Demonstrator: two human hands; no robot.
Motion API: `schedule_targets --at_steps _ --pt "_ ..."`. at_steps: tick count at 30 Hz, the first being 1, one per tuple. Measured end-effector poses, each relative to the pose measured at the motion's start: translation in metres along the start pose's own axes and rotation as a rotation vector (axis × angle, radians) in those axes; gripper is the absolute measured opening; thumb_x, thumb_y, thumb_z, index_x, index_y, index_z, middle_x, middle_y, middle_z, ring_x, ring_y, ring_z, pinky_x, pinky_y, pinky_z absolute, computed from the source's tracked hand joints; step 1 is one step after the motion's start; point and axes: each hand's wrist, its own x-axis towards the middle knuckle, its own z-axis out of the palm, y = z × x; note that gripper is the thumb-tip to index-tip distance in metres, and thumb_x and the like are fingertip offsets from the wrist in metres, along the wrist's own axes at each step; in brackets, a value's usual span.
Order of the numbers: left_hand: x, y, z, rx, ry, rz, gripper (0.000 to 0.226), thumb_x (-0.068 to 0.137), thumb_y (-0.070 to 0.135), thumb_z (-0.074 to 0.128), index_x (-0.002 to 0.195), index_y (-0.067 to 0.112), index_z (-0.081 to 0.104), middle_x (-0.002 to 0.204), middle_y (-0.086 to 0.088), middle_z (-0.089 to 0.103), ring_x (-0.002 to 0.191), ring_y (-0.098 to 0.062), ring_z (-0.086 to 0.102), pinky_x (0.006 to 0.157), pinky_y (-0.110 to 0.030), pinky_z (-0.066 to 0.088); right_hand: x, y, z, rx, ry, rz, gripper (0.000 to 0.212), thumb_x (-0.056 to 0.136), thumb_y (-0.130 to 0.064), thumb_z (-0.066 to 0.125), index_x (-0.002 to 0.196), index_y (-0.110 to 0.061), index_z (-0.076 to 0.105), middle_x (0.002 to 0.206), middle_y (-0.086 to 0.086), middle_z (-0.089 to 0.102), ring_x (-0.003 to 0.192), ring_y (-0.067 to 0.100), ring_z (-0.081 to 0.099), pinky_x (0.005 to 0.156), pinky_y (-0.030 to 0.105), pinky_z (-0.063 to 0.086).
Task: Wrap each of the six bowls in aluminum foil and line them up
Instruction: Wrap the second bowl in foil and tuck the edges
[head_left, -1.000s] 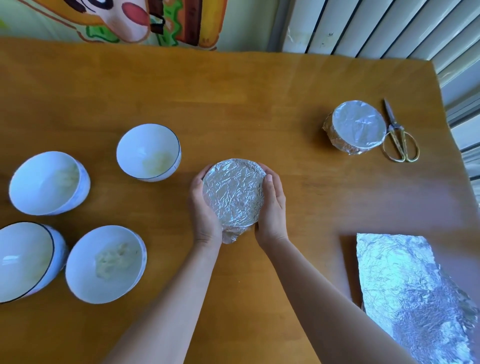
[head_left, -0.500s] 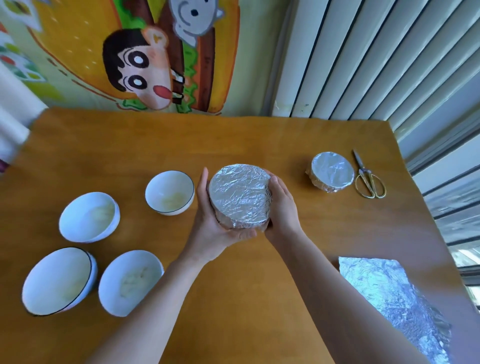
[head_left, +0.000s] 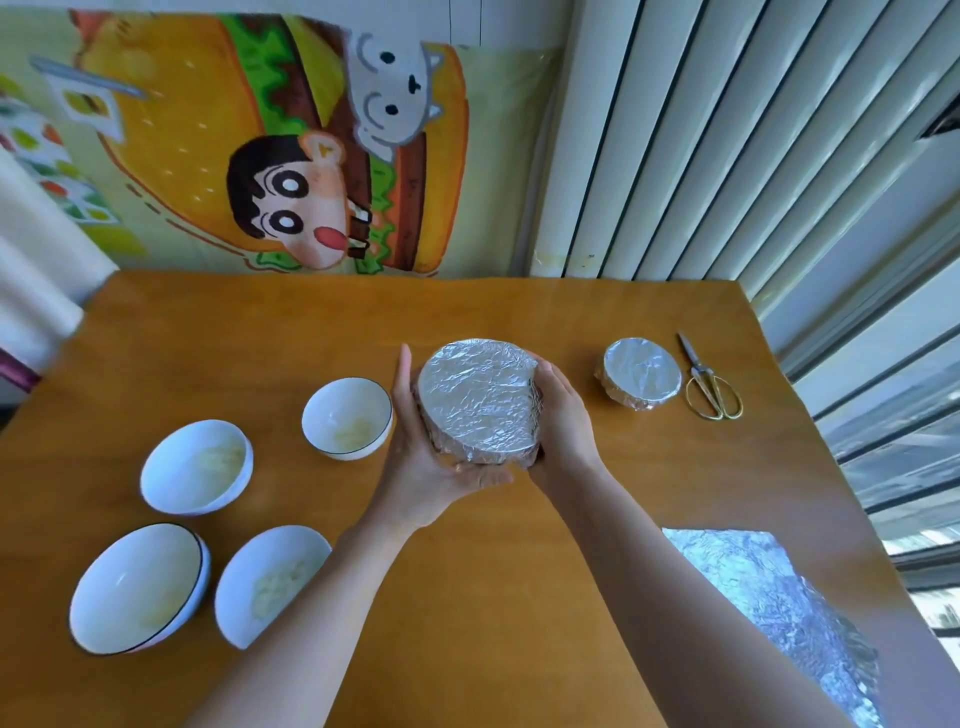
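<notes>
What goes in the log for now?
left hand, right hand: hold foil-wrapped bowl | other wrapped bowl: beside scissors | bare bowls: four | foil sheet: on table

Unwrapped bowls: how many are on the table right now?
4, all to the left: small bowl beside the left hand, middle bowl further left, largest bowl nearest the corner, front bowl partly behind the left forearm. None looks hidden.

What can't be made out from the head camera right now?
Head view: held bowl underside, hidden by left hand and right hand.
Head view: foil sheet near end, cut off by bottom edge.
Head view: residue in open bowls, too blurred to identify.
</notes>
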Motion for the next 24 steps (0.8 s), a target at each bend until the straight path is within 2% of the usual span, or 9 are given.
schedule_targets --at_steps 2,4,6,7,11,14,16,20,24 --pt "0.0 -0.001 -0.002 0.068 -0.038 -0.014 0.145 0.052 0.056 0.091 0.145 0.054 -0.02 0.156 0.015 0.026 0.146 -0.006 0.027 0.119 -0.036 0.03 -0.002 -0.002 0.0 0.001 0.015 -0.003 0.03 0.106 -0.023 0.039 0.117 -0.012 0.065 0.109 0.012 0.072 0.091 0.022 0.072 0.067 0.031 0.058" --pt "-0.003 -0.01 -0.009 0.2 -0.088 -0.034 0.143 0.057 0.061 0.086 0.141 0.054 -0.029 0.159 0.03 0.003 0.149 0.003 0.006 0.121 -0.03 0.018 -0.002 -0.004 -0.002 -0.003 0.039 -0.009 0.029 0.106 -0.024 0.039 0.116 -0.015 0.065 0.108 0.011 0.072 0.094 0.024 0.072 0.069 0.034 0.059" --pt "-0.013 -0.02 -0.016 0.298 -0.116 -0.118 0.137 0.068 0.049 0.085 0.14 0.049 -0.031 0.155 0.032 -0.02 0.145 0.011 -0.012 0.124 -0.033 0.007 -0.001 -0.006 -0.005 -0.012 0.075 -0.034 0.029 0.106 -0.026 0.039 0.117 -0.016 0.065 0.11 0.01 0.072 0.1 0.027 0.07 0.079 0.041 0.06" --pt "-0.02 -0.024 -0.019 0.272 -0.113 -0.175 0.13 0.075 0.041 0.082 0.143 0.046 -0.028 0.156 0.029 -0.023 0.143 0.014 -0.015 0.125 -0.038 0.005 -0.001 -0.007 -0.006 -0.012 0.094 -0.047 0.03 0.106 -0.027 0.039 0.118 -0.017 0.065 0.111 0.01 0.072 0.103 0.029 0.07 0.085 0.045 0.059" --pt "-0.036 -0.003 0.006 -0.077 0.221 -0.208 0.094 0.074 0.049 0.047 0.157 0.031 0.005 0.164 0.012 0.004 0.149 0.003 0.005 0.125 -0.042 0.012 0.001 -0.003 -0.009 -0.004 0.206 -0.112 0.032 0.106 -0.029 0.037 0.122 -0.017 0.062 0.115 0.011 0.069 0.106 0.03 0.068 0.09 0.048 0.057" --pt "-0.027 0.038 0.045 -0.297 0.418 -0.233 0.08 0.082 0.054 0.04 0.156 0.03 0.019 0.163 0.012 0.017 0.147 0.0 0.018 0.12 -0.03 0.022 -0.002 0.006 -0.003 -0.008 0.267 -0.166 0.032 0.103 -0.033 0.037 0.118 -0.023 0.064 0.115 0.009 0.069 0.108 0.031 0.066 0.091 0.053 0.055" --pt "-0.015 0.056 0.063 -0.427 0.469 -0.309 0.073 0.085 0.059 0.037 0.153 0.036 0.024 0.161 0.011 0.024 0.144 -0.004 0.029 0.115 -0.03 0.032 -0.007 0.011 0.004 -0.009 0.271 -0.186 0.032 0.103 -0.033 0.036 0.116 -0.026 0.064 0.115 0.007 0.069 0.107 0.029 0.066 0.09 0.051 0.056" --pt "0.005 0.059 0.066 -0.749 0.591 -0.48 0.082 0.07 0.075 0.05 0.138 0.029 0.051 0.136 -0.002 0.06 0.122 -0.023 0.06 0.105 -0.053 0.047 -0.014 0.017 0.011 0.009 0.263 -0.227 0.031 0.105 -0.03 0.034 0.118 -0.025 0.062 0.117 0.005 0.068 0.108 0.022 0.066 0.096 0.046 0.054" --pt "0.003 0.055 0.064 -0.895 0.673 -0.543 0.07 0.068 0.069 0.065 0.126 0.03 0.061 0.125 -0.005 0.068 0.112 -0.03 0.067 0.097 -0.055 0.052 -0.023 0.025 0.013 -0.037 0.252 -0.257 0.031 0.105 -0.031 0.033 0.119 -0.028 0.061 0.115 0.0 0.069 0.107 0.018 0.066 0.095 0.044 0.054"
